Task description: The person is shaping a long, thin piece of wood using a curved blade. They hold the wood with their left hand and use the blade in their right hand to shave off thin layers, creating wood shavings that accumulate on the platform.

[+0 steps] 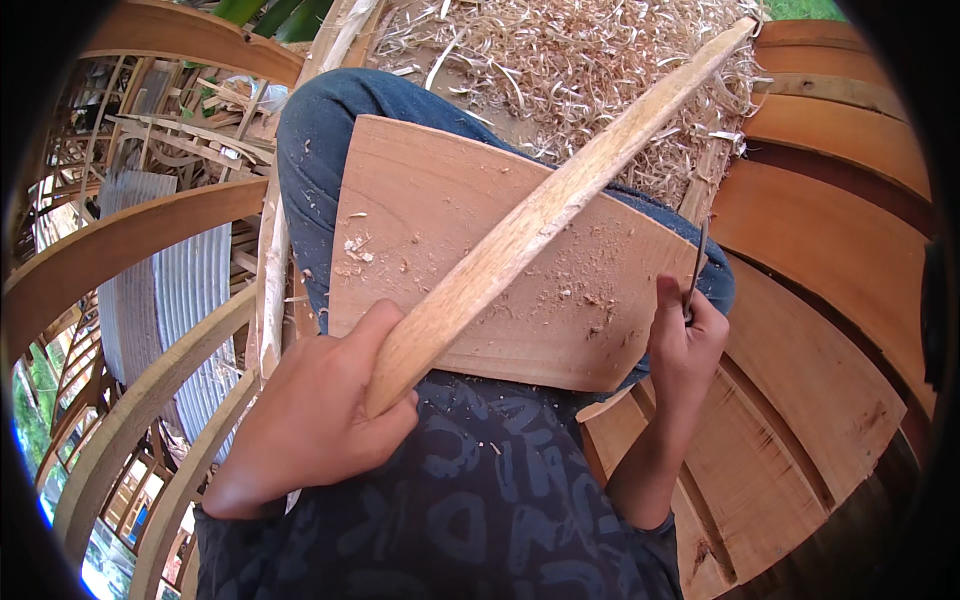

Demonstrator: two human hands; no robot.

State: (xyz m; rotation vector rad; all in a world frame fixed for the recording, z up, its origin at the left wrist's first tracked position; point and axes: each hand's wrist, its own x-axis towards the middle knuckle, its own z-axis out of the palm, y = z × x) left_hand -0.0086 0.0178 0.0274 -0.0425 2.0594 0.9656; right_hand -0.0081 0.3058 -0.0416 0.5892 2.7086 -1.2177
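My left hand (pixel 318 412) is wrapped round the thick lower end of a long pale wooden stick (pixel 535 225). The stick slants up and away to the right, tapering to a narrower far end. Under it, a flat wooden board (pixel 430 205) lies across my lap, with small shavings and crumbs scattered on it. By the board's right edge, my right hand (pixel 688 335) is closed round a knife (pixel 701 255). Its thin dark blade points upward, apart from the stick, and its handle is mostly hidden by my fingers.
Curly wood shavings (pixel 560 75) cover the surface beyond my knees. Wide planks (pixel 820 230) fan out on the right. Curved wooden slats (pixel 130 245) run along the left, with grey corrugated sheets (pixel 195 310) and wood scraps below them.
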